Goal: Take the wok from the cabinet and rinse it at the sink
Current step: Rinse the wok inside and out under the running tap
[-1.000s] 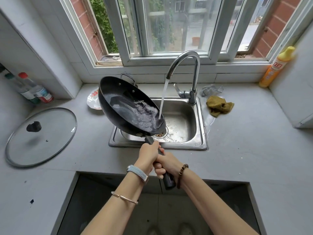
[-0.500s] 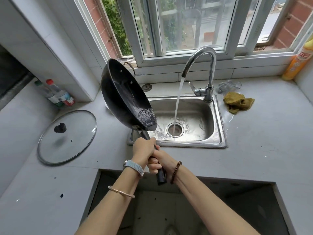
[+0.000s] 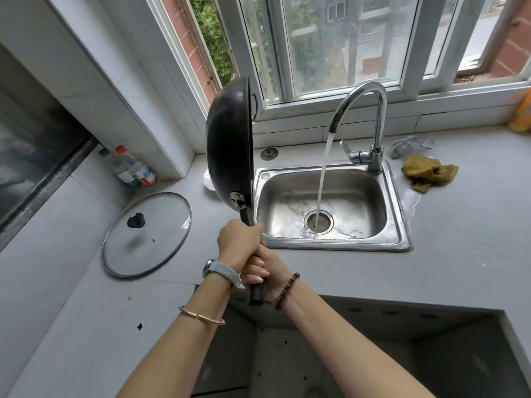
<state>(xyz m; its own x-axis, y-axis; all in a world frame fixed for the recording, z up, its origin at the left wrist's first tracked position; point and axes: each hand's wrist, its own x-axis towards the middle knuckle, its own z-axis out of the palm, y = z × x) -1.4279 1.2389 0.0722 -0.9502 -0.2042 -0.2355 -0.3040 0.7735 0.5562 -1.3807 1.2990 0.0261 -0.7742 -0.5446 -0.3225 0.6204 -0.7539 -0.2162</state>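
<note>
Left grip: the left grip (image 3: 240, 239) was curled round the upper part of the wok's black handle (image 3: 247, 218), just below the pan. A watch with a woven band sat on that wrist.
Right grip: the right grip (image 3: 268, 271) was wrapped round the same handle directly under the left grip and touching it, fingers lying across the front. A bead bracelet sat at the wrist, and the handle's end stuck out beneath.
Wok: the wok (image 3: 230, 145) was held in the air and tipped up on edge, nearly vertical. Its dark underside faced left and its open side faced the sink. It stood above the sink's left edge, apart from the running water.
Sink: the steel sink (image 3: 330, 246) was set into the counter (image 3: 459, 254) near its back edge, and its floor was wet.
Faucet: the faucet (image 3: 378, 124) rose at the sink's back right corner, and its water stream (image 3: 323, 179) fell straight into the drain.
Glass lid: the glass lid (image 3: 161, 242) lay flat on the counter with its knob up, toward the left edge and well left of the wok.
Bottles: two bottles (image 3: 135, 168) stood in the counter's back left corner against the wall.
Cloth: a crumpled mustard cloth (image 3: 428, 173) lay on the counter just right of the sink's back right corner.
</note>
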